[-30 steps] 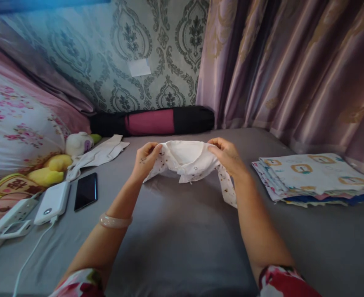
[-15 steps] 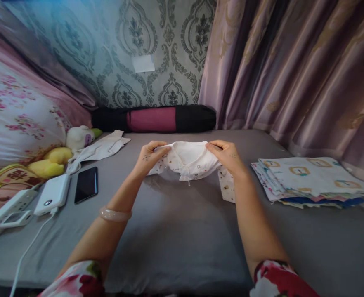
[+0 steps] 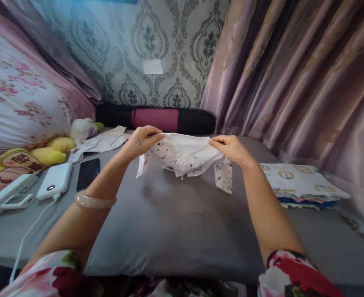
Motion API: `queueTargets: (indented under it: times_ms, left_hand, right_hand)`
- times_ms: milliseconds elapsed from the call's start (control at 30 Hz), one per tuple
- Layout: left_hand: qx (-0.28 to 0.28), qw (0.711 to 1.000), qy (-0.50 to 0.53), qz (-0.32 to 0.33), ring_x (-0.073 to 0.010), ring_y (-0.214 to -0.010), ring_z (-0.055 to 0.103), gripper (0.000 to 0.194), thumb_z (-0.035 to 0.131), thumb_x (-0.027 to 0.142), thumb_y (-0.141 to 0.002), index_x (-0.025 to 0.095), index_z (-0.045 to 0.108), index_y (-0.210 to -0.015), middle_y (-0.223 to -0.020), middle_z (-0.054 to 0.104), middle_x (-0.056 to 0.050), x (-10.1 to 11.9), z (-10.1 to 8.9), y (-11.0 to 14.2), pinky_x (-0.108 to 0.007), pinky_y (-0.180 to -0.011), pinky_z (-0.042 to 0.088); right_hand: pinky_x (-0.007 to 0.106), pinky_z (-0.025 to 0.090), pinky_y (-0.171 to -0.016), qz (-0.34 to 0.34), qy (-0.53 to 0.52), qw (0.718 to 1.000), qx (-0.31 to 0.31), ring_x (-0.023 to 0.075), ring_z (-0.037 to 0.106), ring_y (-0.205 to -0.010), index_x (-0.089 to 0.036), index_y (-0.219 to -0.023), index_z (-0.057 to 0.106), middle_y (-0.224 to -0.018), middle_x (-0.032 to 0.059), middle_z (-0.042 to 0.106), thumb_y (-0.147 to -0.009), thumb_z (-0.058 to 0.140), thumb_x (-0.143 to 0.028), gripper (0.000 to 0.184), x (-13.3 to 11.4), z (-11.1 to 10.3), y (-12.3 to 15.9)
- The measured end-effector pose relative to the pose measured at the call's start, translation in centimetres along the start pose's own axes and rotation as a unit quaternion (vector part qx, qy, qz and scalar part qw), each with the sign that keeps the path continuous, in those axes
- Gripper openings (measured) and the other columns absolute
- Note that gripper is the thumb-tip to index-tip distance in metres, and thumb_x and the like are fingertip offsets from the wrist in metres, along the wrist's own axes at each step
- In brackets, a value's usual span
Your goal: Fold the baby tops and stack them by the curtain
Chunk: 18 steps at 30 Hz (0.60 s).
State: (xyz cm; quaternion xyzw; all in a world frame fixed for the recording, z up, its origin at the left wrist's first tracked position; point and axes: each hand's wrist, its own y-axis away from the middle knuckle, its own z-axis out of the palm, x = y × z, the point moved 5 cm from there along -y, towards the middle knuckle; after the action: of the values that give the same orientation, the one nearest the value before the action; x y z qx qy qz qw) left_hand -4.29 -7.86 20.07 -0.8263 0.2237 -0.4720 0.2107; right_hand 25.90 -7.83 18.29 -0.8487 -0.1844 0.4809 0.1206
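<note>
A small white baby shirt [image 3: 190, 154] with little printed figures and tie strings is stretched between my two hands above the grey sheet [image 3: 176, 231]. My left hand [image 3: 143, 140] pinches it at one shoulder, thumb against fingers. At the opposite shoulder, my right hand [image 3: 230, 147] grips the cloth the same way. Both sleeves dangle, one below each hand, and the front of the shirt sags in folds between them. A pale bracelet [image 3: 95, 201] circles my left forearm.
To the left lie a phone [image 3: 88, 174], a white power bank [image 3: 54, 180] with a cable, a power strip [image 3: 10, 196], plush toys [image 3: 53, 152] and a white garment [image 3: 103, 142]. Folded cloths [image 3: 302, 181] are stacked at right. A black and maroon bolster [image 3: 155, 119] lies along the wall.
Both hands have risen slightly and moved apart, pulling the shirt's neckline straighter. Its sleeves now hang more freely. The camera view has shifted a little.
</note>
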Motion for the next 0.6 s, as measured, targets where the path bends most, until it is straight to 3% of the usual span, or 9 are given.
queueTargets:
  times_ms: [133,267,400,533,600]
  left_hand:
    - [0.011,0.999,-0.014,0.048,-0.015,-0.066,0.059,0.011,0.072,0.032,-0.075,0.021,0.074,-0.076,-0.069,0.067,-0.002,3.1,-2.4,-1.0,-0.025,-0.06,0.048]
    - [0.107,0.991,-0.035,0.071,-0.0163,-0.073,0.061,0.012,0.07,0.032,-0.077,0.021,0.072,-0.08,-0.071,0.066,-0.002,5.7,-4.7,-2.0,-0.026,-0.066,0.05]
    - [0.054,0.99,-0.121,0.05,-0.015,-0.072,0.06,0.015,0.069,0.034,-0.075,0.019,0.071,-0.077,-0.067,0.065,0.0,5.5,-3.7,-3.0,-0.025,-0.068,0.048]
    - [0.112,0.983,-0.136,0.05,-0.0157,-0.076,0.06,0.018,0.062,0.033,-0.08,0.018,0.072,-0.083,-0.07,0.066,-0.001,4.8,-3.0,-3.5,-0.026,-0.071,0.047]
    - [0.097,0.986,-0.127,0.047,-0.0167,-0.08,0.061,0.018,0.063,0.032,-0.078,0.018,0.071,-0.083,-0.072,0.067,-0.002,4.7,-2.2,-3.8,-0.027,-0.073,0.047]
  right_hand:
    - [0.027,0.043,-0.057,-0.03,0.007,1.0,-0.001,0.0133,0.056,-0.062,-0.018,-0.082,0.074,-0.073,0.0026,0.069,-0.074,0.071,-0.05,0.033,-2.7,-2.0,-0.7]
    - [0.03,0.047,-0.064,-0.087,0.038,0.993,0.066,0.0147,0.059,-0.069,-0.018,-0.088,0.073,-0.077,0.0023,0.069,-0.079,0.068,-0.052,0.035,-5.4,-3.8,-1.4]
    - [0.035,0.049,-0.078,-0.142,0.157,0.977,0.025,0.018,0.062,-0.08,-0.02,-0.075,0.071,-0.082,0.0034,0.067,-0.078,0.071,-0.053,0.033,-6.6,-2.8,-2.0]
    - [0.041,0.045,-0.089,-0.197,0.221,0.948,0.118,0.0228,0.059,-0.098,-0.022,-0.078,0.07,-0.097,0.0067,0.066,-0.087,0.061,-0.053,0.034,-7.0,-2.7,-2.3]
    - [0.043,0.044,-0.09,-0.199,0.253,0.938,0.13,0.0239,0.057,-0.099,-0.022,-0.077,0.07,-0.098,0.0069,0.065,-0.09,0.058,-0.053,0.035,-6.7,-2.4,-2.5]
